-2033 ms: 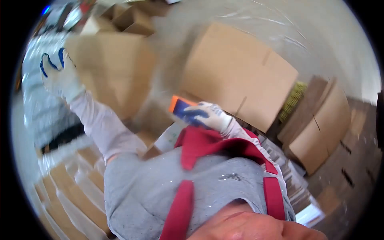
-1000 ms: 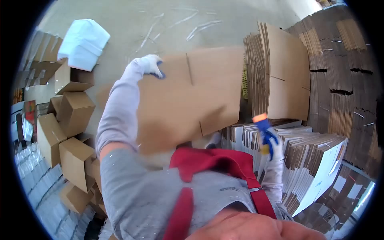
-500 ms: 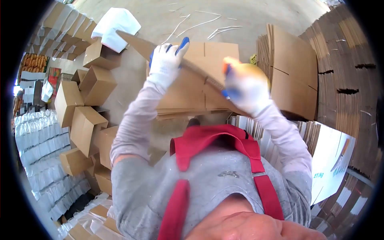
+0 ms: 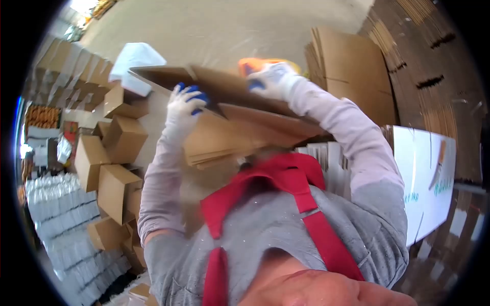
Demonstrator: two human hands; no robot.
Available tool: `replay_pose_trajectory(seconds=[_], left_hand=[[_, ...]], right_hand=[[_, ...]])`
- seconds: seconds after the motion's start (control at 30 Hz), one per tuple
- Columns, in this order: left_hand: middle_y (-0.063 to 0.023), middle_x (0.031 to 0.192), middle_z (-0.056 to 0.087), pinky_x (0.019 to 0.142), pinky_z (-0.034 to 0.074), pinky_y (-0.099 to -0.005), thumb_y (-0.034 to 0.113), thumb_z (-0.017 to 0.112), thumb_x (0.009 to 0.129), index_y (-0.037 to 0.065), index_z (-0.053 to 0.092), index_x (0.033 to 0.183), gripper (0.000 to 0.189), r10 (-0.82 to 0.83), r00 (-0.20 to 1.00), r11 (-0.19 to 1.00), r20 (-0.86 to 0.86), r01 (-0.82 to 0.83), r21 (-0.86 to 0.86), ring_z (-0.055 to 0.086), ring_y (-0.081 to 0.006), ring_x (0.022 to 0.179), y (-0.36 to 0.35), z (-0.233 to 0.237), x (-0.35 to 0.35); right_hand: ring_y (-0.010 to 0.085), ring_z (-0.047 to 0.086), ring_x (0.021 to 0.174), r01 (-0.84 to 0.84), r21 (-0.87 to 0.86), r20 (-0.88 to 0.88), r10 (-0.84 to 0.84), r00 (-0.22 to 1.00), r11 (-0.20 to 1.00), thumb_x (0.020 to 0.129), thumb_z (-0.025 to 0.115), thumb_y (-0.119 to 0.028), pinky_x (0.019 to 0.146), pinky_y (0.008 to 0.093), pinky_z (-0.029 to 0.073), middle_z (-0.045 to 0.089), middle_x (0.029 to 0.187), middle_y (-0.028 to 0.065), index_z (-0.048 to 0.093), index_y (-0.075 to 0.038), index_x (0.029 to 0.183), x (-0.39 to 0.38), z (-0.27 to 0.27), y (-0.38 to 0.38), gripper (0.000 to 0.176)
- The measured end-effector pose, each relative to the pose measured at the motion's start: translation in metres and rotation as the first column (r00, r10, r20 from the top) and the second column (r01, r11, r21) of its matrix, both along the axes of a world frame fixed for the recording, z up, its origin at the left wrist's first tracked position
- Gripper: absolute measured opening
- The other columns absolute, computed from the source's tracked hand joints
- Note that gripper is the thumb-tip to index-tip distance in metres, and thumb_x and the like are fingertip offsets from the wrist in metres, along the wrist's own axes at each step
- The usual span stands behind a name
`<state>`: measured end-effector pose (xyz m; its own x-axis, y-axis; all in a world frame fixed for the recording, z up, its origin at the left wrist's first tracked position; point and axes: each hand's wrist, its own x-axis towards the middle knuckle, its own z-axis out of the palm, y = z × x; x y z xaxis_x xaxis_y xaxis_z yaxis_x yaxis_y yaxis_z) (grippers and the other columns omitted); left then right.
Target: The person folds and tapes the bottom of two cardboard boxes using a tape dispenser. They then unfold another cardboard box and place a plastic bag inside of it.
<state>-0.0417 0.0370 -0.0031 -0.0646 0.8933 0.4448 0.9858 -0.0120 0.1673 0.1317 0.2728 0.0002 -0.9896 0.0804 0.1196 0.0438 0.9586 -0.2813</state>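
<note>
A partly opened cardboard box (image 4: 240,92) stretches across in front of me, its flaps standing up at an angle. My left hand (image 4: 186,106), in a white glove with blue fingertips, has its fingers curled on the near left part of this box. At the box's far edge, my gloved right hand (image 4: 273,81) is closed around an orange tape dispenser (image 4: 251,65), with some yellow showing behind the hand. Flat cardboard sheets (image 4: 209,150) lie in a pile under the box, partly covered by it.
Flattened cartons (image 4: 352,71) stand upright on the right, with taller carton stacks (image 4: 423,76) beyond. Near my right elbow is a white printed carton (image 4: 426,178). Folded boxes (image 4: 117,191) are heaped on the left, beside silvery wrapped bundles (image 4: 61,219). A white sheet-like item (image 4: 133,64) rests on one box.
The cardboard has spread from a narrow, slanted flat piece into a wider, partly opened box. My right hand has moved left and up with the tape dispenser; my left hand has shifted left and down.
</note>
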Motion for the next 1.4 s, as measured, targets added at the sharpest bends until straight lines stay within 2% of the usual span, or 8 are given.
replay_pose_trajectory(seconds=[0.2,0.43,0.63,0.77,0.87,1.13,1.3,1.4], left_hand=[[-0.007,0.084,0.065,0.066,0.048,-0.0329,0.039,0.066,0.073,0.01,0.065,0.081,0.031,-0.004,0.852,0.198,0.523,0.514,-0.835,0.062,-0.0223,0.077,0.002,0.068,0.091],[-0.0198,0.086,0.064,0.078,0.048,-0.0395,0.047,0.06,0.075,0.0,0.057,0.106,0.056,0.131,0.839,0.516,0.529,0.397,-0.759,0.062,-0.0334,0.084,0.061,-0.002,0.18],[-0.0144,0.084,0.066,0.071,0.05,-0.0353,0.047,0.068,0.068,0.003,0.066,0.09,0.05,0.438,0.825,0.085,0.356,0.356,-0.931,0.063,-0.0257,0.077,0.091,-0.082,0.074],[-0.014,0.109,0.06,0.088,0.043,-0.0452,0.057,0.062,0.069,0.007,0.06,0.111,0.065,0.106,0.994,0.082,-0.033,-0.042,-0.996,0.057,-0.0323,0.099,0.101,-0.073,0.085],[-0.0096,0.123,0.049,0.098,0.032,-0.0461,0.039,0.063,0.073,0.013,0.052,0.115,0.051,0.162,0.908,0.91,-0.385,-0.289,-0.298,0.039,-0.0279,0.12,0.092,-0.008,0.042],[-0.0116,0.103,0.062,0.085,0.045,-0.037,0.045,0.061,0.076,0.01,0.063,0.105,0.046,0.307,0.949,0.25,-0.068,-0.15,-0.957,0.059,-0.0263,0.098,0.056,-0.037,-0.011],[-0.016,0.117,0.055,0.091,0.039,-0.0414,0.036,0.056,0.082,0.012,0.059,0.111,0.038,0.399,0.917,0.871,-0.02,-0.386,-0.305,0.051,-0.0311,0.109,0.004,-0.013,-0.063],[-0.0167,0.125,0.047,0.094,0.036,-0.0429,0.041,0.052,0.084,0.014,0.049,0.121,0.046,0.57,0.822,0.817,0.004,-0.566,-0.114,0.045,-0.0322,0.115,0.043,-0.066,-0.095]], right_hand=[[0.0279,0.06,0.09,0.299,0.215,0.136,-0.332,0.934,0.93,0.084,0.049,-0.041,0.077,0.0393,0.047,0.062,0.098,0.0139,0.059,-0.024,0.107,-0.007,0.013,0.022,0.031],[0.0285,0.06,0.092,0.35,0.229,0.119,-0.383,0.916,0.908,0.085,0.046,-0.037,0.077,0.0448,0.046,0.062,0.1,0.0128,0.059,-0.023,0.108,-0.017,-0.002,0.016,0.03],[0.0286,0.061,0.089,0.393,0.134,0.105,-0.407,0.907,0.91,0.084,0.049,-0.038,0.077,0.044,0.047,0.062,0.099,0.0131,0.059,-0.024,0.109,-0.016,-0.008,0.023,0.031],[0.0277,0.059,0.092,0.391,0.183,0.118,-0.415,0.902,0.902,0.083,0.051,-0.041,0.08,0.0422,0.044,0.06,0.099,0.0131,0.059,-0.025,0.111,-0.018,-0.006,0.019,0.033],[0.0285,0.06,0.089,0.415,0.187,0.125,-0.44,0.889,0.891,0.083,0.051,-0.041,0.079,0.0428,0.045,0.06,0.097,0.0133,0.059,-0.025,0.111,-0.023,-0.007,0.022,0.033],[0.0284,0.059,0.075,0.406,0.23,-0.077,-0.399,0.914,0.885,0.078,0.057,-0.037,0.065,0.043,0.043,0.057,0.081,0.013,0.062,-0.022,0.09,-0.026,-0.015,-0.023,0.02],[0.0294,0.053,0.077,0.286,0.192,-0.225,-0.241,0.944,0.939,0.076,0.059,-0.036,0.067,0.0435,0.04,0.05,0.083,0.012,0.061,-0.028,0.104,-0.027,-0.094,-0.061,0.029],[0.0277,0.053,0.077,0.282,0.207,-0.14,-0.257,0.956,0.937,0.073,0.06,-0.03,0.066,0.0414,0.039,0.05,0.083,0.0105,0.06,-0.03,0.106,-0.024,-0.115,-0.062,0.033]])
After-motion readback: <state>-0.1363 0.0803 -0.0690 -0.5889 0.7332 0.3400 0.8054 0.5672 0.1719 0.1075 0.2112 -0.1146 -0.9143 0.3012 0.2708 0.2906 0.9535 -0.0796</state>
